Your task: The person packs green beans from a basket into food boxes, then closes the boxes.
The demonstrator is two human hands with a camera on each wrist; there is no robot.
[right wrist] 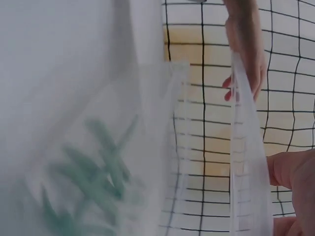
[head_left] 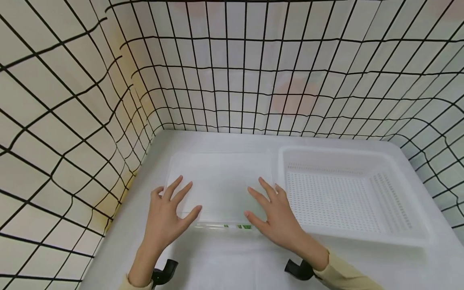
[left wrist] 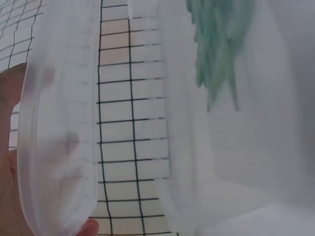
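Observation:
A clear plastic lid (head_left: 221, 181) spans the space between my two hands. Below it sits a translucent container (left wrist: 241, 152), and the left wrist view shows a gap between the two. Long, thin green pieces (left wrist: 216, 44) lie in the container, blurred through its wall. My left hand (head_left: 163, 219) holds the lid by its left side, thumb and two fingers spread over the top; a fingertip shows past the rim in the left wrist view. My right hand (head_left: 280, 219) holds the opposite side likewise, though the lid partly hides its fingertips in the right wrist view.
To the right stands a white perforated basket (head_left: 333, 201), close beside the container. A black wire grid (head_left: 246, 80) rises along the back and both sides of the white table (head_left: 224, 266).

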